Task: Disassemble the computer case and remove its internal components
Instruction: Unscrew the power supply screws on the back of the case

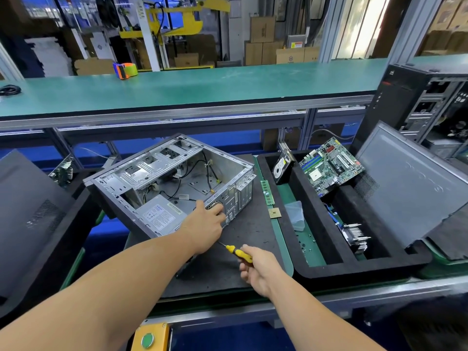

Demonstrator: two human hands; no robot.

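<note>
Under your left hand [206, 225] lies the one open case [174, 183], on its side with the open face up, which I judge is so you can reach straight down into it. That hand rests on the rear panel by the power supply [160, 215]; the fingers curve over the panel edge, seemingly to steady the case, though I cannot tell whether they grip it. One supply is left inside, with loose cables beyond it, so the strip-down looks well along but unfinished.

Right of your right hand [259, 271] sits one black tray [316, 271], probably a sorting place: one board [329, 165] leans in its far section, one drive [282, 168] stands on edge beside it, and one heatsink [354, 239] lies in the near section. One panel [410, 183] leans at the tray's far side.

Between hand and tray, one memory stick [267, 192] and one processor [274, 213] lie near the mat's edge, likely parked within easy reach.

Your right hand is closed round one yellow screwdriver [236, 252], tip aimed toward the case's rear, ready, I judge, for the supply's screws.
</note>
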